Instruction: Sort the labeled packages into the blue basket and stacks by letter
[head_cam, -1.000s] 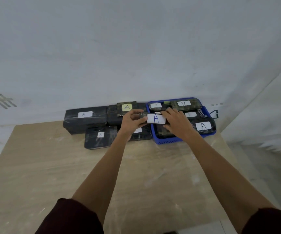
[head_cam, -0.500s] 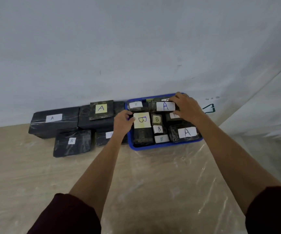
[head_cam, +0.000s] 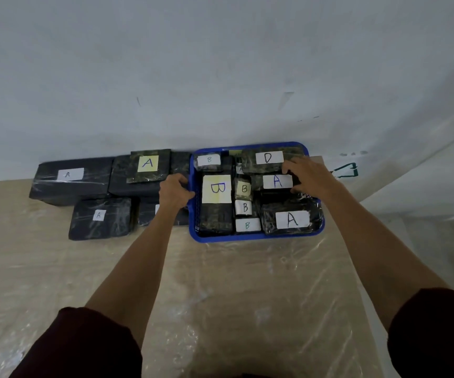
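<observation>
Right hand (head_cam: 309, 174) pinches the right end of the held A package (head_cam: 277, 181), fingers on its far edge and thumb on its near edge. The package lies flat inside the blue basket (head_cam: 257, 238), just in front of the D package (head_cam: 268, 158) and behind the front A package (head_cam: 292, 219). Can't tell if it is being seated or lifted out.

Left hand (head_cam: 175, 190) has its fingers curled on the basket's left wall, probably bracing it so it won't slide on the film-covered bench (head_cam: 220, 282).

The basket's left half holds Bs: the big B package (head_cam: 217, 189), with small Bs in a column beside it. The right half holds the A and D packages, so it looks grouped by letter.

The A stacks (head_cam: 67, 174) sit on the bench left of the basket, against the wall. Labels face up, likely so they can be read.
</observation>
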The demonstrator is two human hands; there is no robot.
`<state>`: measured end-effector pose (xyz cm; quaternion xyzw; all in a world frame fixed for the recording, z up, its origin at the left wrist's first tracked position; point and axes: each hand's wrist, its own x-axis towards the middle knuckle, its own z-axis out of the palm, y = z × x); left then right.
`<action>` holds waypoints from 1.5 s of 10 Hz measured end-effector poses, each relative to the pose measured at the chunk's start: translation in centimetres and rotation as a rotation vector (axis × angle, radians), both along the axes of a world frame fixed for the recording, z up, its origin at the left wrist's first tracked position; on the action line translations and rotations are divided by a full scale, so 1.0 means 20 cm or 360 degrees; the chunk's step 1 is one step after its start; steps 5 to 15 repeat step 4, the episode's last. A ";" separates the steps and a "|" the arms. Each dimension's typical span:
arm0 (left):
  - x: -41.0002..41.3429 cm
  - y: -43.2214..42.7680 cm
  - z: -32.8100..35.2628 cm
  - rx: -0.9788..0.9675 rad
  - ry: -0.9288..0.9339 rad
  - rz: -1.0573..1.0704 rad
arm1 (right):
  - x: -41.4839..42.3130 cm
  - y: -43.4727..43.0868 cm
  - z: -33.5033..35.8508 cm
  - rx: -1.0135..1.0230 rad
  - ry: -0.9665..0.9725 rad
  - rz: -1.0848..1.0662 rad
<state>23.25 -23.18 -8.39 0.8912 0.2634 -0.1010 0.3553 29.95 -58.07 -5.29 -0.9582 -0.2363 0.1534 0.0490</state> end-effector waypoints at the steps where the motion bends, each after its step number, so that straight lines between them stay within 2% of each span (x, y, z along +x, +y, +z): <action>1: 0.00 0.00 0.01 -0.0004 0.0026 0.0000 | -0.01 0.00 -0.02 -0.0019 0.0001 0.0020; 3: -0.02 -0.01 0.01 -0.0021 0.0029 0.0046 | -0.04 0.02 -0.02 -0.0101 -0.0143 -0.0032; 15: -0.03 -0.04 0.03 0.0010 -0.0001 0.0049 | -0.03 0.05 0.01 -0.0133 -0.0085 -0.0106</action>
